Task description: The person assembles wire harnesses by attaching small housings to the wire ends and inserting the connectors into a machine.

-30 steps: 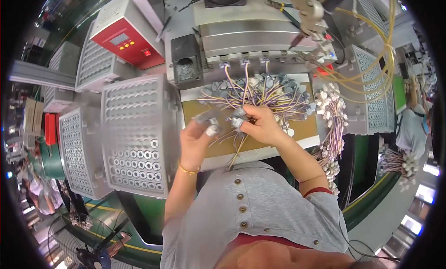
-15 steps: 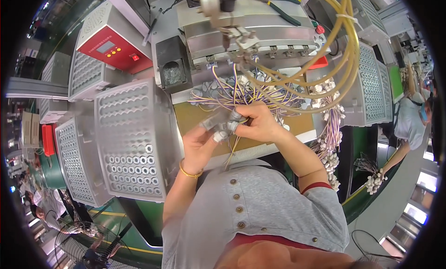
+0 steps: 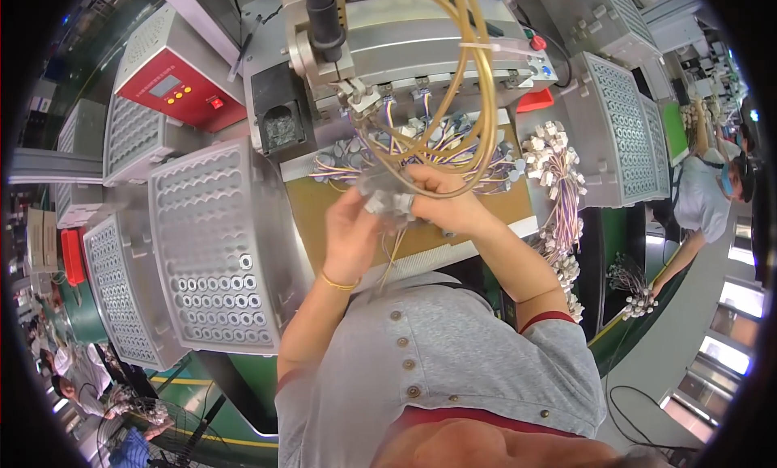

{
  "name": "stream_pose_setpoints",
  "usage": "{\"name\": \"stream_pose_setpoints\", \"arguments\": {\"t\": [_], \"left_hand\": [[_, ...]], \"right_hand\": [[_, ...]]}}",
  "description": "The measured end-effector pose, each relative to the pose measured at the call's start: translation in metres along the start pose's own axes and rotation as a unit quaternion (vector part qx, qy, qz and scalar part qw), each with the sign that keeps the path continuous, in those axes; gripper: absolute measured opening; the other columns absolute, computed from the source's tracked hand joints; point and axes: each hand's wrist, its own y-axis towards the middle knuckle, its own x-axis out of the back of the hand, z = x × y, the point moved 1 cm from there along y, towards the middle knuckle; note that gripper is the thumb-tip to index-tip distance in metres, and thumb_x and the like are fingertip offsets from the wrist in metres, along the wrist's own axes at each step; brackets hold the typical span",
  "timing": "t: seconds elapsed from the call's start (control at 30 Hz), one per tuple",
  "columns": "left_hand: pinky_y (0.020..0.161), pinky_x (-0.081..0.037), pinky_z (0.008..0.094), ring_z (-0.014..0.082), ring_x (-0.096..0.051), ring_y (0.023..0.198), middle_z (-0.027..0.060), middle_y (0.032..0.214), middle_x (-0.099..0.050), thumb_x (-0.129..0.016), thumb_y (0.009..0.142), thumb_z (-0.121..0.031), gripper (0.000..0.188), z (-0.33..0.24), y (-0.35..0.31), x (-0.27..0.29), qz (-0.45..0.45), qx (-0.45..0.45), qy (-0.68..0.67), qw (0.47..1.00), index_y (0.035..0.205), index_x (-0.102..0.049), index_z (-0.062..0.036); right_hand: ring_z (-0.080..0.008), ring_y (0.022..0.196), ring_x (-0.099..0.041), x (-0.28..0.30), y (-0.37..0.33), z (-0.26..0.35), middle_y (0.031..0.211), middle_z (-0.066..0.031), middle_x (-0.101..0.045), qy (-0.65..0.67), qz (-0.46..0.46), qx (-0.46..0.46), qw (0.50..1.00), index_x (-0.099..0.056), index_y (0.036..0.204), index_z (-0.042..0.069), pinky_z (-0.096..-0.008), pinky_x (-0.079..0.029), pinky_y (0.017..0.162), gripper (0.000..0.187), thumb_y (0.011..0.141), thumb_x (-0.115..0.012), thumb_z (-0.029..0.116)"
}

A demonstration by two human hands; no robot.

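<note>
Over the tan work mat (image 3: 320,235), my left hand (image 3: 350,232) and my right hand (image 3: 445,207) meet, fingers pinched. Between them is a small cluster of pale grey plastic parts (image 3: 390,203), partly hidden by fingers and smeared by motion. Thin wires (image 3: 395,249) trail down from the cluster toward my shirt. Just beyond my hands lies a heap of purple, yellow and white wire leads with grey end pieces (image 3: 477,156). Exactly which part each hand pinches is hard to make out.
A machine head (image 3: 324,43) with looping yellowish tubes (image 3: 486,88) overhangs the mat. Left stand a tray of metal rings (image 3: 212,294), a black bin (image 3: 279,112) and a red control box (image 3: 182,88). White-connector wire bundles (image 3: 558,165) hang at right; a co-worker (image 3: 708,201) is beyond.
The machine head and its tubes have shifted left along the metal fixture. My hands remain together around the grey parts, with small finger movements. The whole view has shifted slightly.
</note>
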Motion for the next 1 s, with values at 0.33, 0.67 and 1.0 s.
{"name": "stream_pose_setpoints", "arguments": {"t": [0.33,0.67,1.0], "left_hand": [[0.05,-0.04,0.0341,0.0262,-0.049,0.056,0.0114,0.06,-0.049,-0.057,0.062,-0.001,0.008,0.055,0.0,0.016,-0.016,-0.286,0.658,0.697,0.066,-0.051,-0.0011],[0.047,-0.04,0.0352,0.0266,-0.051,0.052,0.012,0.058,-0.051,-0.057,0.064,0.0,0.003,0.004,-0.016,0.028,-0.021,-0.197,0.679,0.707,0.066,-0.055,-0.0003],[0.047,-0.04,0.0281,0.0153,-0.053,0.056,0.008,0.062,-0.055,-0.062,0.067,-0.002,0.01,-0.023,-0.032,0.026,-0.094,-0.169,0.504,0.842,0.064,-0.052,-0.0006]], "right_hand": [[-0.0064,0.041,-0.044,0.068,0.026,-0.035,0.058,-0.0012,-0.051,0.212,-0.446,0.035,0.869,-0.051,0.065,0.002,-0.0203,-0.034,0.036,0.008,0.072,-0.051,0.005],[-0.019,0.048,-0.056,0.051,0.044,-0.023,0.065,-0.0077,-0.054,0.259,-0.43,0.03,0.864,-0.05,0.073,-0.005,-0.0265,-0.041,0.042,0.013,0.075,-0.05,0.008],[-0.0146,0.054,-0.052,0.042,0.001,-0.008,0.062,-0.0082,-0.053,-0.267,-0.291,0.139,0.908,-0.055,0.07,0.002,-0.0252,-0.04,0.048,0.01,0.068,-0.061,0.01]]}}
